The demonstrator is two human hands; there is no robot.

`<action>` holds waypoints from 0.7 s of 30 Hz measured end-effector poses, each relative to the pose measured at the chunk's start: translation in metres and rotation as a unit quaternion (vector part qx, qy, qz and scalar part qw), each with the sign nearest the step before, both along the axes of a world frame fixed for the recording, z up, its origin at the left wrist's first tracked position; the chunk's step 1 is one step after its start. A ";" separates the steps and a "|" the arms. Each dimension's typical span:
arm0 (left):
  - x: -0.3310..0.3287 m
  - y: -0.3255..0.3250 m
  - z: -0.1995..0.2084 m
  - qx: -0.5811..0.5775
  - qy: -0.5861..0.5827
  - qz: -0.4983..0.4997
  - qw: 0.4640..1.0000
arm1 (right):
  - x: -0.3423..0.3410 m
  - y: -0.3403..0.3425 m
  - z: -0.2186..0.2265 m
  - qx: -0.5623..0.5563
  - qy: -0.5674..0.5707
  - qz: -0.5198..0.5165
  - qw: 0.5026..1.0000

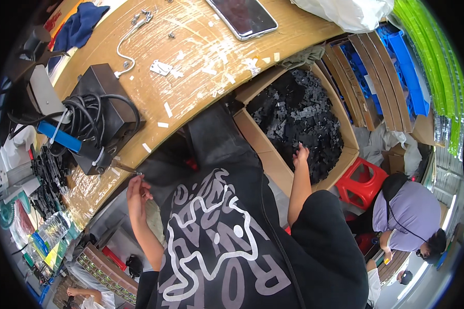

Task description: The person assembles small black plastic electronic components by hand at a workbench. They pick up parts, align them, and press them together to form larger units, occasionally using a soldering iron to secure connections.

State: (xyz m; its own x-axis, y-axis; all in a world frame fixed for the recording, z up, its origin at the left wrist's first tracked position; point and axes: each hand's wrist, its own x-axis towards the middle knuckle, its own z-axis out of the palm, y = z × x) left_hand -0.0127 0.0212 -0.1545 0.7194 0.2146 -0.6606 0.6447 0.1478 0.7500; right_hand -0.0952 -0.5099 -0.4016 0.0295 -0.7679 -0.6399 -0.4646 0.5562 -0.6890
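From my remote seat I see the right hand (300, 153) reaching over a heap of small black pieces (288, 113), its fingers bent at the near side of the pile; I can't tell whether they pinch a piece. The pieces are flat, blocky and hard-edged, some catching a grey sheen, and they lie loose in an open box (258, 149) of plain brown cardboard beside the bench (201, 46).

The left hand (139, 193) is raised at the bench edge, fingers curled and just beside the thin tip of a blue-sleeved tool (59, 136) — whether they touch it, I can't make out. Behind that, smooth black cable (85, 116) loops in a thick coil against a dark boxy unit (113, 85). The bench's wood-brown top shines under crinkled clear film, dotted with white scraps (168, 109).
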 end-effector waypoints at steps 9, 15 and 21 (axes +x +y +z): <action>-0.008 0.037 0.118 0.111 0.025 -0.337 0.935 | 0.077 0.034 0.071 -0.055 -0.225 0.039 0.972; -0.006 0.079 0.159 0.315 -0.210 -0.022 0.925 | 0.182 0.093 0.257 -0.345 -0.393 0.179 0.833; 0.062 0.090 0.137 0.730 -0.274 -0.064 0.623 | 0.270 0.153 0.369 -0.411 -0.456 0.395 0.684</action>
